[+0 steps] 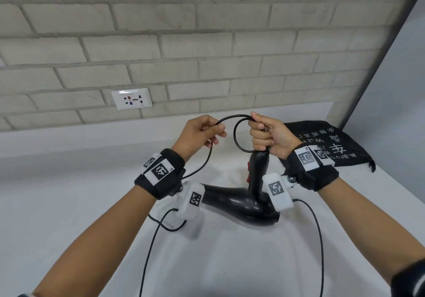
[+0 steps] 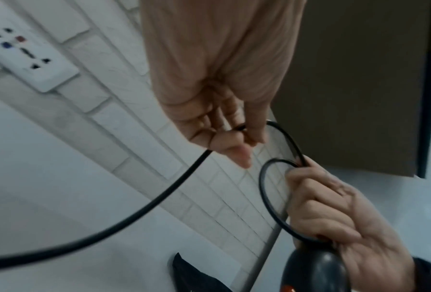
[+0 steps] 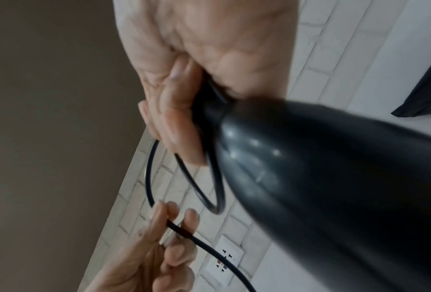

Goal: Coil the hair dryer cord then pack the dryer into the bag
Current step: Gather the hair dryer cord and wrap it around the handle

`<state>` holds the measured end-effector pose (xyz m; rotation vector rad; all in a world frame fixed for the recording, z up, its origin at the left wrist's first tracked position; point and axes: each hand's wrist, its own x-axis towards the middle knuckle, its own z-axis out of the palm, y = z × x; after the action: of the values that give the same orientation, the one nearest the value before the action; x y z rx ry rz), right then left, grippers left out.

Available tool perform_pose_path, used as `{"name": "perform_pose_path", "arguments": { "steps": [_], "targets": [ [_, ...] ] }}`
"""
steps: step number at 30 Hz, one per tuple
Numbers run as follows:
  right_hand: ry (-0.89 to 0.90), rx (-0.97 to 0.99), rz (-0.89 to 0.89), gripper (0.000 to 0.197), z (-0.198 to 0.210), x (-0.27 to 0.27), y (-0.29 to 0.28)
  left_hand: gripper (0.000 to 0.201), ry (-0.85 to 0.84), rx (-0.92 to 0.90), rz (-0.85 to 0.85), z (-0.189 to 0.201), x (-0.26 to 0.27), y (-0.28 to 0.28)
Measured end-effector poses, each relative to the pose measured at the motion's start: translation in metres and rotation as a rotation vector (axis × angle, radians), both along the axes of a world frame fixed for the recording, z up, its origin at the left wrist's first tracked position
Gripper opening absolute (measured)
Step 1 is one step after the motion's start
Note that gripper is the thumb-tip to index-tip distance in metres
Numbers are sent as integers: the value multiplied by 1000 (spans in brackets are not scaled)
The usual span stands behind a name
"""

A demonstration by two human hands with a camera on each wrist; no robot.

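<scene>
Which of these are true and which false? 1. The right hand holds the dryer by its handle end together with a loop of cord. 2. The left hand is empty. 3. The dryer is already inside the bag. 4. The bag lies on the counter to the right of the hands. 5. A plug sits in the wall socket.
1. True: the right hand grips the handle end of the hair dryer and a loop of the cord.
2. False: the left hand pinches the cord.
3. False: the dryer is out in the open, held above the counter.
4. True: the black bag lies there.
5. False: the wall socket has nothing plugged in.
</scene>
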<state>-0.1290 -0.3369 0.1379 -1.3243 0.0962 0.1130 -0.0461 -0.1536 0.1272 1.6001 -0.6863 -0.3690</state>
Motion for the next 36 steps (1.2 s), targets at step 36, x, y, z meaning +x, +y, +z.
{"name": "perform_pose_path", "arguments": {
  "steps": [36],
  "targets": [
    [-35, -285, -87, 42, 2, 4, 18, 22, -861, 235, -42, 38, -29, -29]
  ]
}}
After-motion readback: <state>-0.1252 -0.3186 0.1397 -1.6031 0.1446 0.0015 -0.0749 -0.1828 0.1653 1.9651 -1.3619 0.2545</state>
